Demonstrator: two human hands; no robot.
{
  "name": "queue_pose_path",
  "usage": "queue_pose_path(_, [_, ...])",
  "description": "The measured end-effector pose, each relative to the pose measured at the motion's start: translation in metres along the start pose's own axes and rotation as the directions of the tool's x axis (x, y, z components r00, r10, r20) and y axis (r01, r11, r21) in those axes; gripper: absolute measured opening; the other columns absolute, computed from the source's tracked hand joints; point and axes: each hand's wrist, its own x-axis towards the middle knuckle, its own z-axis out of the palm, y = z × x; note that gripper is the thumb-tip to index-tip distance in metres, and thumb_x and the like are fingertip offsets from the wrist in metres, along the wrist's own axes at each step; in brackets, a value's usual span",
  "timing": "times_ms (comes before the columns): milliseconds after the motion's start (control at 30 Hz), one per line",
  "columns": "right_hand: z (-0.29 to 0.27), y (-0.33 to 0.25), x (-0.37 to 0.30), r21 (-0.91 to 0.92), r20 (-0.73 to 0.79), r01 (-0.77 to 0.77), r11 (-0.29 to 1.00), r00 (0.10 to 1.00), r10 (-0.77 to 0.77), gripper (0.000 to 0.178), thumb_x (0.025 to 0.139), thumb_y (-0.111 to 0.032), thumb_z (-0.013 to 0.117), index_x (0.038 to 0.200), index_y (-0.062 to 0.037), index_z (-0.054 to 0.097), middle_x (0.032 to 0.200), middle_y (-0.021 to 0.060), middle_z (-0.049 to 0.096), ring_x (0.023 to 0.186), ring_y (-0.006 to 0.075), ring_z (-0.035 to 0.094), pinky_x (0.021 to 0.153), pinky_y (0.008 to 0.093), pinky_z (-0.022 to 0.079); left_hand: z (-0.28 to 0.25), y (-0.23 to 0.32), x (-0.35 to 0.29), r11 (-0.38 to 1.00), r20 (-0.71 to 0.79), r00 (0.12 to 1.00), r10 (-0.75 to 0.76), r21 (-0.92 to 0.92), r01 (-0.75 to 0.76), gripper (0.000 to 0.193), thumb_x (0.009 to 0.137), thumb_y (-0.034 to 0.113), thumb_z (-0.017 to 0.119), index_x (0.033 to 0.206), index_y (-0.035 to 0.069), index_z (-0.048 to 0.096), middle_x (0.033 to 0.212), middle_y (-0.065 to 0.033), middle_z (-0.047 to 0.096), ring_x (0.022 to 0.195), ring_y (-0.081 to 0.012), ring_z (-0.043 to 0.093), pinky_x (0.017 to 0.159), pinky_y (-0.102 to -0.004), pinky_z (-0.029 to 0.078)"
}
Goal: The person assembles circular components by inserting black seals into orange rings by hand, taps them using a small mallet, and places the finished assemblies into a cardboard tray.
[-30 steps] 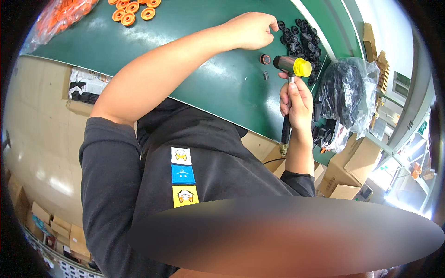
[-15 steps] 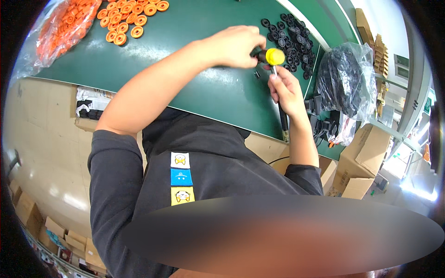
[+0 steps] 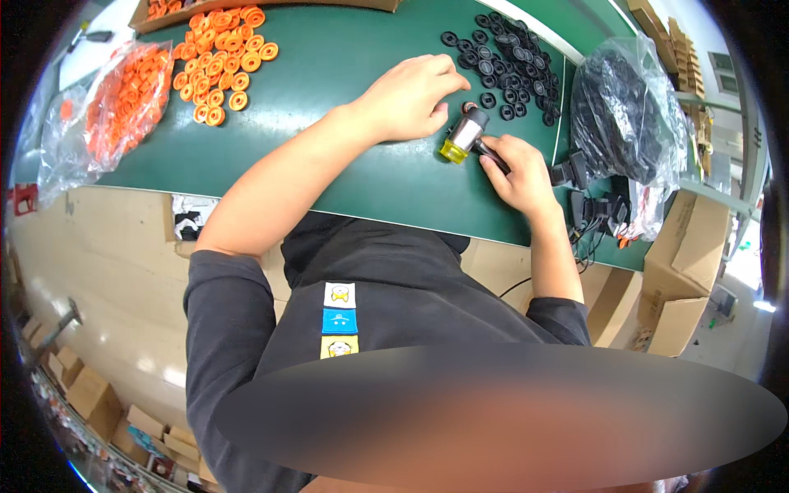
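Note:
My right hand (image 3: 519, 171) is wrapped round the black handle of a mallet (image 3: 469, 130). The mallet's silver head lies low over the green table, its translucent yellow face turned toward me. Left of the head, my left hand (image 3: 411, 100) rests at the table with its thumb and forefinger apart; I see nothing between them. Its other fingers are partly hidden. Just beyond both hands spreads a pile of round black plastic caps (image 3: 516, 56). Orange round pieces (image 3: 226, 62) lie heaped at the far left.
A clear bag of orange parts (image 3: 130, 103) sits on the left table end. At the right stands a clear bag of black parts (image 3: 620, 111), with black cables and clips (image 3: 598, 207) in front. A cardboard box (image 3: 684, 263) is beyond the table's right end. Another box edge (image 3: 279, 5) lines the back.
The mallet head has come down and toward me, its yellow face swinging from the far right to the near left. My left hand has opened and moved left. The view has shifted.

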Motion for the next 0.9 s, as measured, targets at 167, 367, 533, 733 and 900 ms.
queue_pose_path(167, [-0.003, 0.008, -0.008, 0.007, -0.012, 0.064, 0.998, 0.998, -0.064, 0.019, 0.08, -0.011, 0.07, 0.097, -0.003, 0.067, 0.078, 0.0136, 0.06, 0.075, 0.0348, 0.061, 0.07, 0.0432, 0.05, 0.013, 0.007, 0.002, 0.988, 0.049, 0.991, 0.128, 0.083, -0.132, 0.034, 0.079, 0.007, 0.067, 0.113, 0.005, 0.066, 0.109, -0.0095, 0.062, 0.105, -0.0296, 0.059, 0.092, -0.0414, 0.048])
queue_pose_path(367, [-0.007, 0.008, -0.01, 0.059, -0.093, 0.115, 0.992, 0.99, -0.109, 0.019, 0.076, -0.013, 0.074, 0.091, -0.0024, 0.068, 0.087, 0.0122, 0.062, 0.082, 0.032, 0.062, 0.073, 0.0411, 0.051, 0.009, 0.014, 0.002, 0.949, 0.044, 0.99, 0.133, 0.282, -0.14, 0.018, 0.084, 0.01, 0.066, 0.102, 0.006, 0.068, 0.113, -0.0061, 0.067, 0.106, -0.0265, 0.062, 0.091, -0.0408, 0.048])
queue_pose_path(533, [-0.021, -0.029, 0.005, 0.168, -0.104, -0.158, 0.973, 0.979, 0.177, 0.03, 0.086, -0.013, 0.069, 0.113, -0.0002, 0.066, 0.111, 0.019, 0.061, 0.103, 0.0374, 0.062, 0.09, 0.0415, 0.05, -0.009, 0.006, 0.007, 0.922, 0.085, 0.996, 0.011, 0.385, -0.043, 0.011, 0.085, 0.015, 0.066, 0.093, 0.006, 0.067, 0.098, -0.0085, 0.069, 0.096, -0.0288, 0.065, 0.087, -0.0418, 0.049])
queue_pose_path(733, [0.012, -0.007, 0.032, 0.01, -0.257, -0.15, 0.989, 0.955, 0.148, 0.036, 0.091, -0.016, 0.064, 0.124, -0.0005, 0.062, 0.129, 0.023, 0.056, 0.114, 0.0401, 0.059, 0.098, 0.0442, 0.048, -0.077, -0.015, 0.033, 0.856, -0.11, 0.994, -0.003, 0.514, 0.059, 0.014, 0.084, 0.016, 0.066, 0.094, 0.006, 0.067, 0.089, -0.0129, 0.068, 0.091, -0.0331, 0.066, 0.08, -0.0436, 0.053])
queue_pose_path(900, [0.02, 0.004, 0.028, 0.026, -0.235, -0.138, 0.99, 0.962, 0.14, 0.034, 0.092, -0.018, 0.064, 0.119, 0.0006, 0.066, 0.13, 0.0222, 0.056, 0.116, 0.0401, 0.056, 0.1, 0.045, 0.046, -0.159, -0.055, 0.038, 0.793, -0.487, 0.856, -0.172, 0.447, 0.414, 0.028, 0.081, 0.014, 0.07, 0.106, 0.002, 0.066, 0.102, -0.0187, 0.065, 0.097, -0.0351, 0.064, 0.086, -0.0418, 0.052])
